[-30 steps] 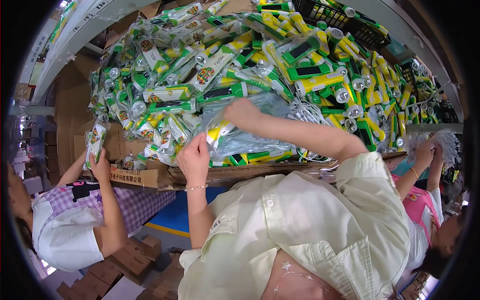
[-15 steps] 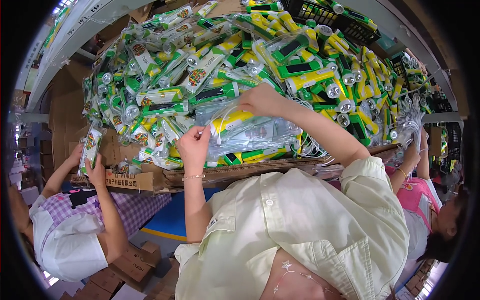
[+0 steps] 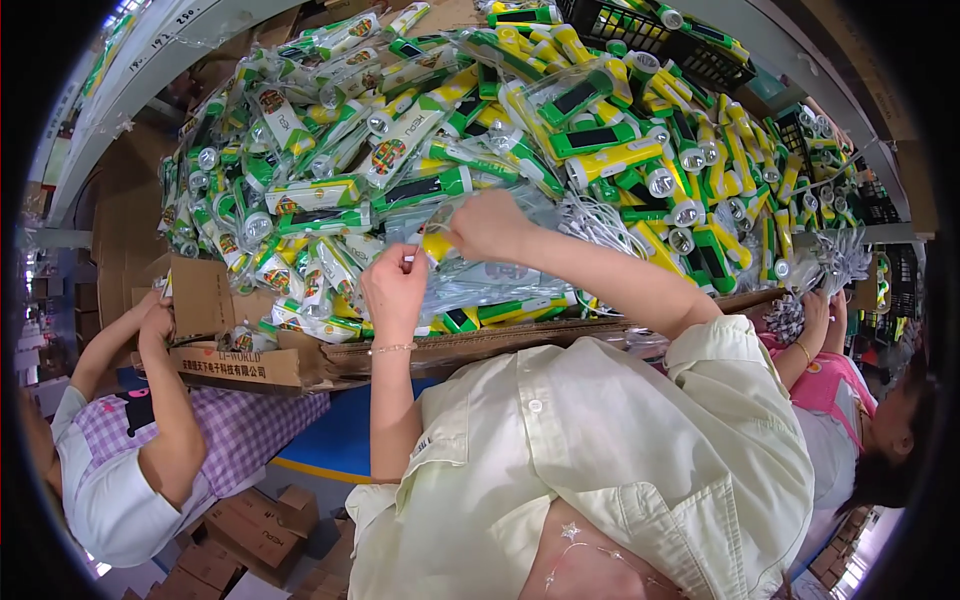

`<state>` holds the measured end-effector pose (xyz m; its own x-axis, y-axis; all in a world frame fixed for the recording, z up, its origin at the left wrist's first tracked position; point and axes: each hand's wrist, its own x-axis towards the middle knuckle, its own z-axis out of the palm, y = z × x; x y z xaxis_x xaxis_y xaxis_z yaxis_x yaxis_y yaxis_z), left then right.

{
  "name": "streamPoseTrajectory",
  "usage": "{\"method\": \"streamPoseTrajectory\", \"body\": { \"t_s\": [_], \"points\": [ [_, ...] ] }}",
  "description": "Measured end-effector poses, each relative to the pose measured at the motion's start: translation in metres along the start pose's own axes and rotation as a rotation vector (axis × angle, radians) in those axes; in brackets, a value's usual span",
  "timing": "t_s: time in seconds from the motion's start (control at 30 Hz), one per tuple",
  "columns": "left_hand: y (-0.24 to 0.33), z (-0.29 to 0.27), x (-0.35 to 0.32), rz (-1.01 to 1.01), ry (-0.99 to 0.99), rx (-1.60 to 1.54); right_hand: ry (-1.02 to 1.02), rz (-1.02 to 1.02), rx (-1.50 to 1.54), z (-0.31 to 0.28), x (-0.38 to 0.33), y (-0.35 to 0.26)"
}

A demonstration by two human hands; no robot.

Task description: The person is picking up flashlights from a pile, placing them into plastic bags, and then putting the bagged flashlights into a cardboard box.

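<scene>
Steadying the yellow flashlight (image 3: 436,250) from one end seems the key to the step, so that finer finger work can be done over it. It is seen between the two hands, over the clear plastic bags (image 3: 480,290) and in front of the heaped flashlights (image 3: 420,188). Its near end appears to be pinched, thumb to forefinger, by the left hand (image 3: 394,290), while the right hand (image 3: 490,225) is curled over the far side; whether anything is gripped inside that curl cannot be told. The pinch is best kept firm but light, so that rolling is prevented, and any pull is best made short and even, so that thin plastic is not torn. The white cables (image 3: 598,222) to the right are best kept away from the fingers. Compared with half a second ago, the right hand has been brought lower and closer to the left, less of the flashlight is left showing, and the white cord looped over it then can no longer be clearly made out. The bagged flashlight held up by the co-worker (image 3: 120,450) at left has been lowered mostly out of sight, beside a carton flap (image 3: 202,295).
</scene>
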<state>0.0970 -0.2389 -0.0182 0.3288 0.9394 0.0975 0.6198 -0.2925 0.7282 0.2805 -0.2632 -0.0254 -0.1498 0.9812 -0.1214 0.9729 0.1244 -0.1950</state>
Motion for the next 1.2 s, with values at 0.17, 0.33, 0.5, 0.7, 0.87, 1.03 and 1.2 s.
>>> {"method": "streamPoseTrajectory", "body": {
  "t_s": [0.17,0.33,0.5,0.7,0.87,1.03,1.2],
  "points": [
    [-0.008,0.0,0.0,-0.062,-0.052,-0.01,-0.01,0.181,-0.207,-0.003,-0.005,0.027],
    [-0.039,0.0,0.007,-0.163,-0.334,-0.663,0.164,0.191,-0.078,-0.013,-0.009,0.033],
    [-0.062,0.007,0.013,0.127,-0.159,-0.476,0.676,-0.099,0.267,-0.018,-0.006,-0.018],
    [-0.07,0.012,0.012,0.132,-0.041,-0.526,0.678,-0.202,0.346,-0.008,0.003,-0.02],
    [-0.052,0.021,0.018,0.165,-0.018,-0.49,0.48,-0.32,0.235,-0.002,0.006,-0.009],
    [-0.044,0.014,0.012,0.117,0.029,-0.494,0.649,-0.321,0.342,0.004,0.01,-0.021],
    [-0.036,-0.001,0.005,0.09,0.027,-0.488,0.55,-0.391,0.11,-0.009,0.017,-0.022]
  ]
}}
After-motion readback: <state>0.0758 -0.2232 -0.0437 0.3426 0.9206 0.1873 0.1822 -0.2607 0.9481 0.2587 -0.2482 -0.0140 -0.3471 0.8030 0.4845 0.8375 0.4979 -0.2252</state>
